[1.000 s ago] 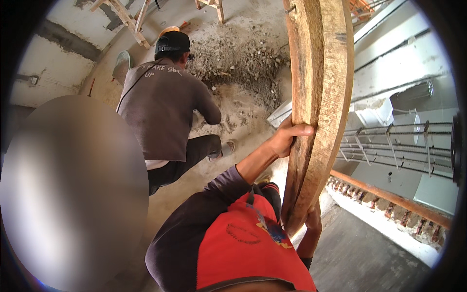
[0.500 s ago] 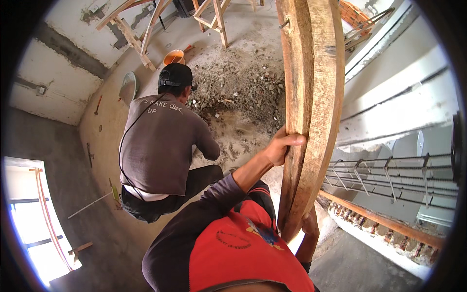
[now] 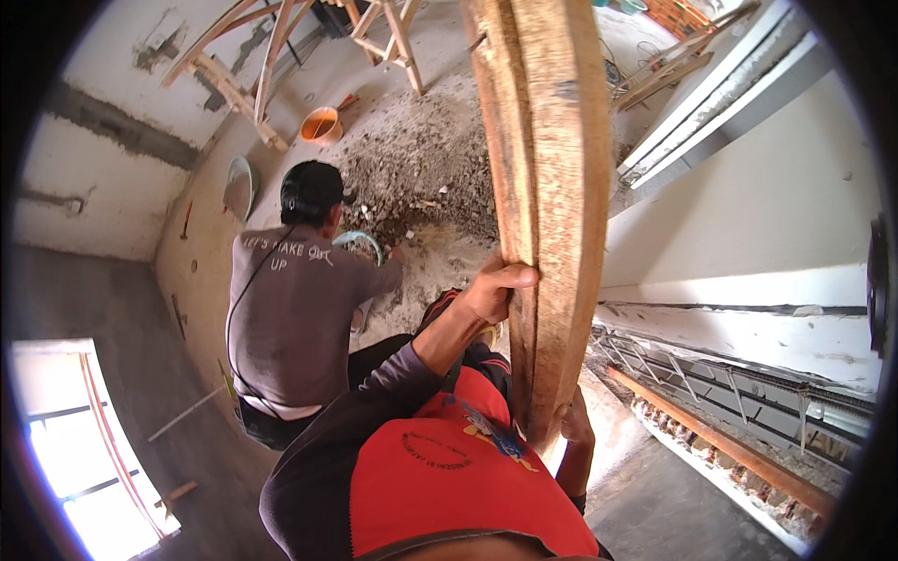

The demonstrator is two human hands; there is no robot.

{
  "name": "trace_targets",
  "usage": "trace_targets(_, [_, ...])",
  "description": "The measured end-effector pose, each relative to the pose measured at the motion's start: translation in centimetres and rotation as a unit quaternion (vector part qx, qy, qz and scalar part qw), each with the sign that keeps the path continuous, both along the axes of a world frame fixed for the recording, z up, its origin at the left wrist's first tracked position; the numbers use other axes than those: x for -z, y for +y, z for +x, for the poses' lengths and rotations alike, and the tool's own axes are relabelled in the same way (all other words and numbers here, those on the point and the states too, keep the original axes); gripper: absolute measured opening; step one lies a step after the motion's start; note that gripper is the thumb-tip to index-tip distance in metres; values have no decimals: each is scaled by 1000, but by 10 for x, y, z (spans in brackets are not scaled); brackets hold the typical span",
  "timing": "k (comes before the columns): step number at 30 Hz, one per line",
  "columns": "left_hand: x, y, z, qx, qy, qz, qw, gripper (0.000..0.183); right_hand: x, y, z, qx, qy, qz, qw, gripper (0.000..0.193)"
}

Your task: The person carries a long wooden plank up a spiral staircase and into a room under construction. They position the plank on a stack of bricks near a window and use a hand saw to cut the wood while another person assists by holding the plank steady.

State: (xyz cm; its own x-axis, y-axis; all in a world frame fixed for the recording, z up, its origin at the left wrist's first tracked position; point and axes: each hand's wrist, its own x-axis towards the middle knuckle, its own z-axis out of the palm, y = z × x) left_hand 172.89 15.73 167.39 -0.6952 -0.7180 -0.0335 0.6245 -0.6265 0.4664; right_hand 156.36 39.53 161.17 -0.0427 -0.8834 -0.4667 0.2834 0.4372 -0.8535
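Observation:
Two long wooden planks [image 3: 561, 178] stand close together, steeply upright in front of me, running out past the top of the view. A nail sticks out of the left plank near its upper end. My left hand [image 3: 498, 288] is closed round the left edge of the planks, its thumb lying across the front. Lower down, my right hand [image 3: 577, 423] grips the right edge near the bottom end; its fingers are partly hidden behind the wood. The lower end of the planks is close against my red shirt front.
A co-worker [image 3: 295, 309] squats at my left, one hand by a light-blue round rim [image 3: 363, 243]. Beyond lie a rubble heap [image 3: 412, 178], an orange bucket [image 3: 321, 125] and wooden trestles [image 3: 398, 42]. On the right are a white wall [image 3: 748, 215] and a steel rebar cage [image 3: 739, 393].
The planks, with both my hands on them, have shifted left in the view, which has itself turned. The co-worker's arm now reaches further forward, and the light-blue rim has come into sight.

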Motion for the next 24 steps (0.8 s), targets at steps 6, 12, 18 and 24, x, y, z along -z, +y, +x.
trace_targets(6, [17, -46, -1, 26, -30, -22, 999, 80, 4, -43, 5, -6, -20, 19, 1000, 101])
trace_targets(12, [24, -99, 2, 26, -45, -31, 998, 90, 7, -88, 12, -13, 15, 22, 1000, 103])
trace_targets(18, [12, -150, 4, 31, 15, -8, 999, 81, -6, -137, 38, 46, -11, 47, 998, 115])
trace_targets(24, [6, -209, -2, 67, 18, -25, 997, 72, 15, -147, 40, 113, -33, 106, 987, 128])
